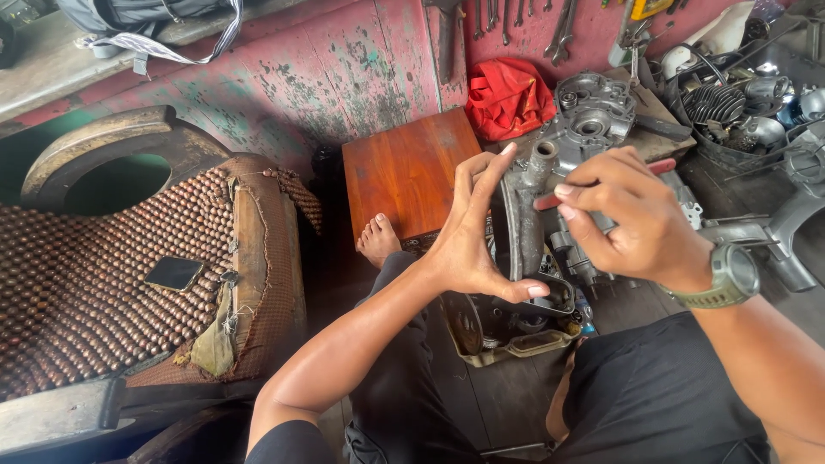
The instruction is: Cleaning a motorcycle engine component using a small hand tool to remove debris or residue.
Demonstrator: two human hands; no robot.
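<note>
Metal part: grey, greasy cast-metal engine casing (pixel 524 232) stands on edge on the dark wooden floor, between the person's knees and in front of the reddish-brown wooden box (pixel 411 167).
Left hand: left hand (pixel 477 236) is splayed wide, fingers straight and released — the thumb hooks under the casing's lower rim, the fingertips reach toward its top edge. It braces rather than grips.
Right hand: right hand (pixel 632 219), with an olive-green wristwatch (pixel 730 275), is clenched around a slim red-handled tool (pixel 601 182) whose tip points at the casing's upper edge.
Step in hand: by the look of it, working along the casing's mating edge — scraping or picking at it — while the other hand steadies the part.
Next move: likely calls for a firm brace from the left palm and a shallow tool angle, so the tip does not slip toward the spread fingers.
Around: second grey engine cover (pixel 589 112), crumpled red cloth (pixel 507 96), beaded seat (pixel 112 266) with a dark phone (pixel 174 273).
</note>
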